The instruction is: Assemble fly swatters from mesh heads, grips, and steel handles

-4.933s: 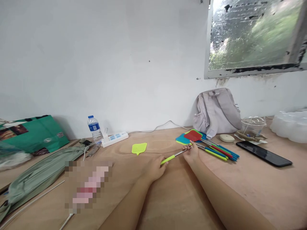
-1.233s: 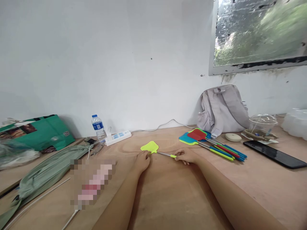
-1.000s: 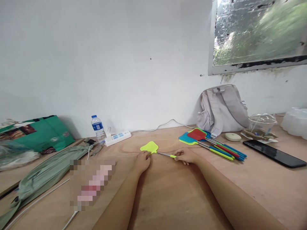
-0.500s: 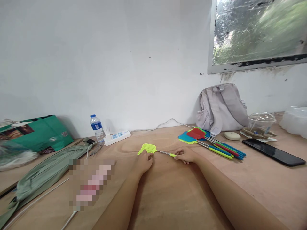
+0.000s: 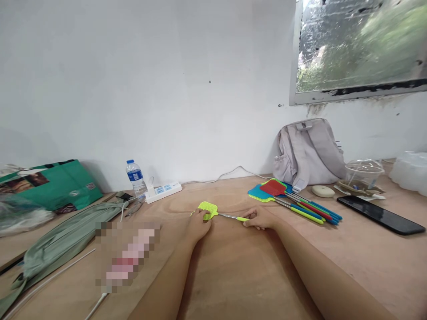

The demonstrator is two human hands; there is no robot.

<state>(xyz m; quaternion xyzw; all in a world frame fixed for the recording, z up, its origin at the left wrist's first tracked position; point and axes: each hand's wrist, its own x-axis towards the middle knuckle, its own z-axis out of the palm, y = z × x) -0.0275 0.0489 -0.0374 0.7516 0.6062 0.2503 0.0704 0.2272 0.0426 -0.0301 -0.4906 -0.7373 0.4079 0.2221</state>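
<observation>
A yellow-green fly swatter (image 5: 210,209) with a mesh head and a thin metal shaft lies across the middle of the table. The fingers of my left hand (image 5: 199,223) are closed over the near edge of its head, partly hiding the mesh. At the other end, my right hand (image 5: 260,218) grips the yellow-green handle between thumb and fingers. Further right lies a pile of fly swatters (image 5: 276,189) with blue, red and yellow-green heads, their handles pointing to the right and towards me.
A grey backpack (image 5: 308,153) leans on the wall. Right of the pile are a cream case (image 5: 323,191), a black phone (image 5: 380,215) and a plastic cup (image 5: 363,171). To the left are a water bottle (image 5: 135,175), a power strip (image 5: 164,192), a green bag (image 5: 71,184) and a grey-green strapped bag (image 5: 70,240).
My left hand has shifted slightly left on the swatter's head, so more mesh shows on its right side. More of the handle shows beside my right hand. The pile has not moved.
</observation>
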